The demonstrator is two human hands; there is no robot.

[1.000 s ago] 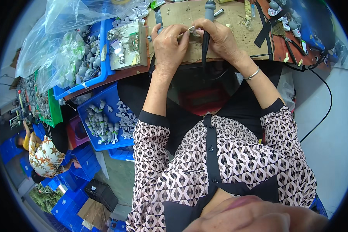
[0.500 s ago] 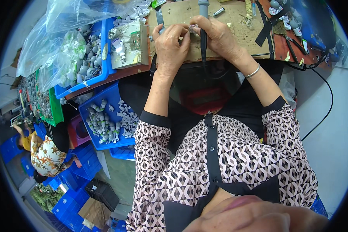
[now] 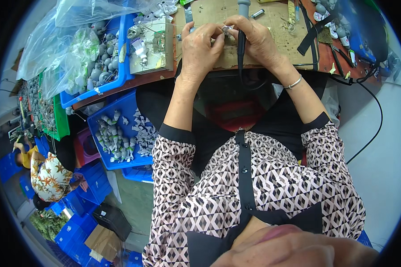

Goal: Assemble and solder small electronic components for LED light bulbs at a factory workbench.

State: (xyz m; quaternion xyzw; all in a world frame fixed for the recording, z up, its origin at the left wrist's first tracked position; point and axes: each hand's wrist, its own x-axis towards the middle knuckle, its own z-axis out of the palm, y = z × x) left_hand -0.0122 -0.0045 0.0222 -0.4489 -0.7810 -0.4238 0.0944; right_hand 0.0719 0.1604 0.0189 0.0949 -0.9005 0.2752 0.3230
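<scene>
My left hand is closed in a pinch over the brown cardboard on the bench. At its fingertips, between both hands, is a small whitish part, too small to make out clearly. My right hand is also closed, its fingertips at the same part. One of its fingers crosses over a soldering iron with a grey handle. The iron's black cord sleeve hangs down past the palm; its tip is out of view.
A pale block holding small parts stands left of my hands. Blue bins hold grey bulb-like pieces and white parts. To the right lie pliers, a black strap and a cable. Another person works at far left.
Both hands have shifted slightly right along with the soldering iron, still close together at the small part. The whole view has moved a little.
</scene>
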